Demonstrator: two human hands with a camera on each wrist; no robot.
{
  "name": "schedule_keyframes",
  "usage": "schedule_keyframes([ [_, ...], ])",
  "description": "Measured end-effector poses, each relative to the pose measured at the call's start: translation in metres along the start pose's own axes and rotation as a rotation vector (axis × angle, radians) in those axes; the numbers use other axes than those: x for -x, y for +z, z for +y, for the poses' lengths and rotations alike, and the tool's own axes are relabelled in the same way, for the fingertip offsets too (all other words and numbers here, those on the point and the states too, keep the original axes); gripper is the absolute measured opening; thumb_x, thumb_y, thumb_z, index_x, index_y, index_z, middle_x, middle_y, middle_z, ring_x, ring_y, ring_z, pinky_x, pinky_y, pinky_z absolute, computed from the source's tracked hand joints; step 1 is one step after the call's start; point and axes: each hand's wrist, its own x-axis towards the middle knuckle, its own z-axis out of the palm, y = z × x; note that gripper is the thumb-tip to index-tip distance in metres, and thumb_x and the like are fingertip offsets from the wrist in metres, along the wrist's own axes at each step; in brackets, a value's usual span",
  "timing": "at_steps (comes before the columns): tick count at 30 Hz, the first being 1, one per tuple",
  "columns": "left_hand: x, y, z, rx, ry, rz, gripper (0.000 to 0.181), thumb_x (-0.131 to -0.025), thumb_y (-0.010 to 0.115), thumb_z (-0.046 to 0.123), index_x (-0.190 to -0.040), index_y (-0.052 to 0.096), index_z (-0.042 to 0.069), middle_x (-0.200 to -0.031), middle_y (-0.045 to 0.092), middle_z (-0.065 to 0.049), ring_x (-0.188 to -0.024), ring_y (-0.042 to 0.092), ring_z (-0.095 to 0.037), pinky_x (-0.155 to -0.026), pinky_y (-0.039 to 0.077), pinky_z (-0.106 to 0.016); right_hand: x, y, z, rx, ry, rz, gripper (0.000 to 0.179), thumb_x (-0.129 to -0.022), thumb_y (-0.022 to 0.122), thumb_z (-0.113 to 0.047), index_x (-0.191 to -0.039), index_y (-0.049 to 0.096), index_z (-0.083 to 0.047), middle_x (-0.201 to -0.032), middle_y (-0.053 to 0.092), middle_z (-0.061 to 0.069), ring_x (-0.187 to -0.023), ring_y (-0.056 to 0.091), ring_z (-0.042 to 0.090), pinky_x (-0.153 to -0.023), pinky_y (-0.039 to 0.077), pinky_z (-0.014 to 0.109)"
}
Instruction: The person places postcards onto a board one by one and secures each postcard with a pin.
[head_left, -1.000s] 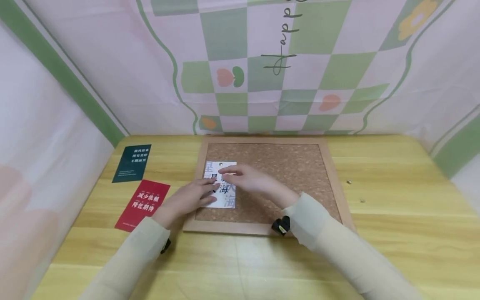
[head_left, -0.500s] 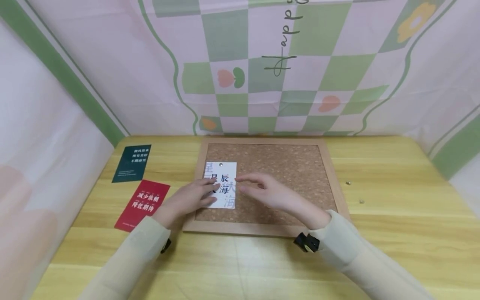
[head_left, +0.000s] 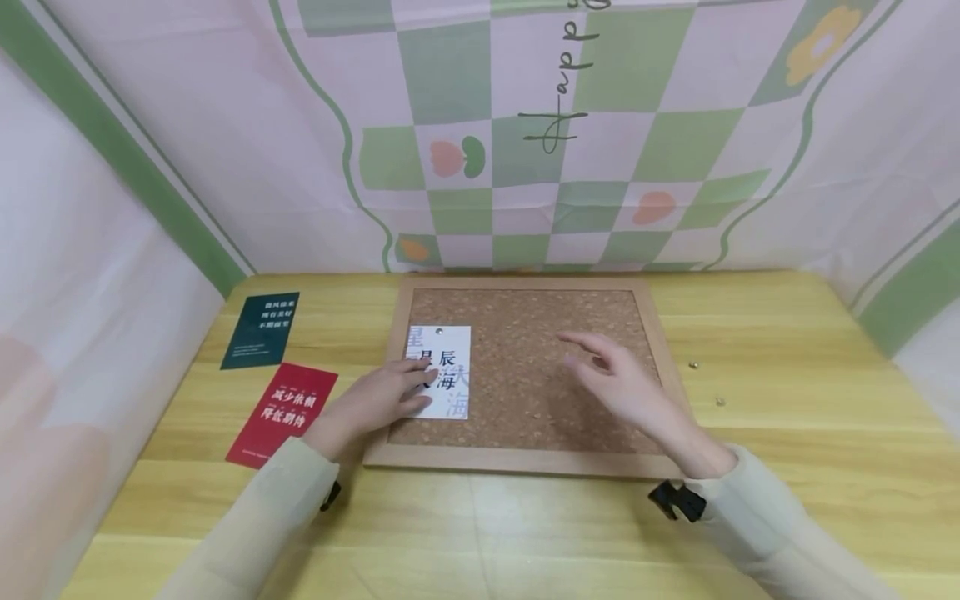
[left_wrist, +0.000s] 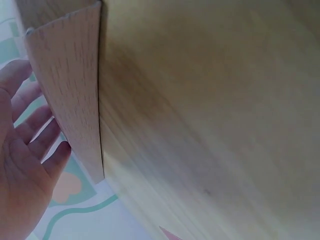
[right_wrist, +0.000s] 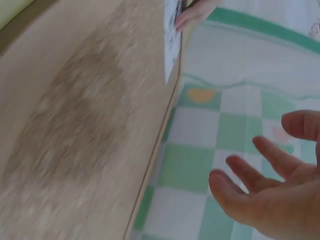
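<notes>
A white card (head_left: 453, 400) with dark characters lies on the left part of the wood-framed cork board (head_left: 525, 417). At the card's top edge sits a small metallic pushpin (head_left: 439, 332). My left hand (head_left: 375, 396) rests its fingers on the card's lower left and covers some characters. Over the right half of the board hovers my right hand (head_left: 630, 387), fingers loosely spread and holding nothing. The right wrist view also has this hand (right_wrist: 280, 190) with nothing between its fingers. In the left wrist view, the left hand (left_wrist: 30, 145) is beside the board's frame (left_wrist: 70, 90).
A dark green card (head_left: 260, 331) and a red card (head_left: 283, 414) lie on the wooden table (head_left: 570, 533) left of the board. Two small metallic pieces, the nearer-to-board pushpin (head_left: 693, 364) and another pushpin (head_left: 720, 402), lie to its right. A patterned cloth (head_left: 517, 200) hangs behind.
My right hand has moved away from the white card, rightward across the board, uncovering the pushpin and more characters. My left hand has stayed on the card.
</notes>
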Motion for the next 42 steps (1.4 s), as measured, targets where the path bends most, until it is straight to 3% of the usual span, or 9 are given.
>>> schedule_keyframes([
  [6,0.000,0.001,0.000,0.012,-0.004,0.002,0.050,-0.095,0.057,0.032,-0.140,0.049,0.011,-0.150,0.042,-0.013,-0.139,0.039,-0.033,-0.111,0.037,-0.049,0.009,-0.023,0.029,0.034,0.086,0.054,0.050,-0.101,0.045,-0.020,-0.144,0.035,0.004,-0.150,0.028,0.032,-0.136,0.026,0.053,-0.110,0.027,0.064],
  [12,0.000,0.002,-0.002,0.012,-0.001,0.011,0.049,-0.095,0.057,0.033,-0.139,0.049,0.012,-0.150,0.042,-0.012,-0.139,0.039,-0.032,-0.111,0.037,-0.049,0.017,-0.041,0.060,0.134,0.188,0.044,0.058,-0.103,0.040,-0.029,-0.148,0.024,0.003,-0.153,0.018,0.033,-0.136,0.020,0.056,-0.108,0.023,0.068],
  [18,0.000,0.004,-0.002,0.015,-0.011,0.015,0.049,-0.095,0.058,0.032,-0.139,0.049,0.012,-0.150,0.042,-0.012,-0.139,0.039,-0.033,-0.111,0.037,-0.049,0.025,-0.046,0.091,0.242,0.242,0.023,0.060,-0.102,0.039,-0.025,-0.147,0.018,0.010,-0.149,0.007,0.042,-0.133,0.013,0.064,-0.103,0.016,0.076],
  [23,0.000,0.003,-0.001,0.014,-0.007,0.019,0.049,-0.095,0.057,0.032,-0.139,0.050,0.012,-0.151,0.041,-0.012,-0.139,0.039,-0.033,-0.112,0.036,-0.050,0.031,-0.042,0.110,0.257,0.246,0.005,0.060,-0.102,0.039,-0.020,-0.145,0.015,0.015,-0.146,0.002,0.047,-0.130,0.011,0.067,-0.102,0.016,0.077],
  [30,0.000,0.001,-0.001,0.007,0.017,0.030,0.047,-0.095,0.057,0.031,-0.137,0.051,0.010,-0.148,0.043,-0.015,-0.137,0.041,-0.034,-0.111,0.037,-0.050,0.032,-0.035,0.118,0.268,0.265,-0.014,0.061,-0.103,0.037,-0.022,-0.144,0.015,0.018,-0.145,0.006,0.046,-0.132,0.011,0.063,-0.106,0.014,0.073],
  [36,-0.002,-0.001,0.001,-0.005,0.033,0.055,0.042,-0.096,0.056,0.026,-0.134,0.055,0.008,-0.145,0.047,-0.017,-0.134,0.045,-0.034,-0.109,0.040,-0.048,0.031,-0.033,0.116,0.286,0.251,-0.027,0.056,-0.100,0.037,-0.007,-0.143,0.013,0.020,-0.145,0.009,0.046,-0.133,0.014,0.062,-0.107,0.018,0.070],
  [42,0.001,0.003,0.008,-0.091,0.052,0.127,0.039,-0.096,0.055,0.021,-0.131,0.057,0.005,-0.140,0.051,-0.020,-0.131,0.048,-0.037,-0.110,0.038,-0.050,0.034,-0.034,0.116,0.300,0.255,-0.038,0.056,-0.098,0.037,-0.003,-0.144,0.012,0.019,-0.146,0.008,0.045,-0.133,0.013,0.061,-0.107,0.017,0.070],
])
